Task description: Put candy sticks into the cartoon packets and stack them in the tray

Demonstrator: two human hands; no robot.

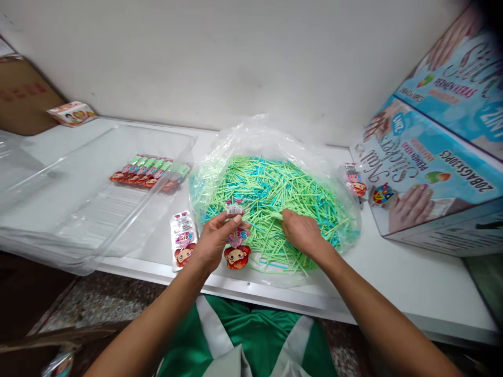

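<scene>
While the white table point(416, 283) stretches across our view, we see a clear plastic tray point(43, 251) at its left and blue printed boxes point(444, 162) stacked at its right. Between them sits an open transparent bag point(271, 131), heaped with thin green and blue sticks point(267, 183). Our right hand point(302, 230) is at the heap, our left hand point(216, 235) by the bag's near edge. A row of pouches point(141, 172) lies in the tray; a flat pouch point(183, 243) rests between tray and bag. Our left thumb and fingers pinch a cartoon-printed pouch point(237, 256); our right fingertips pinch some green sticks point(277, 214).
</scene>
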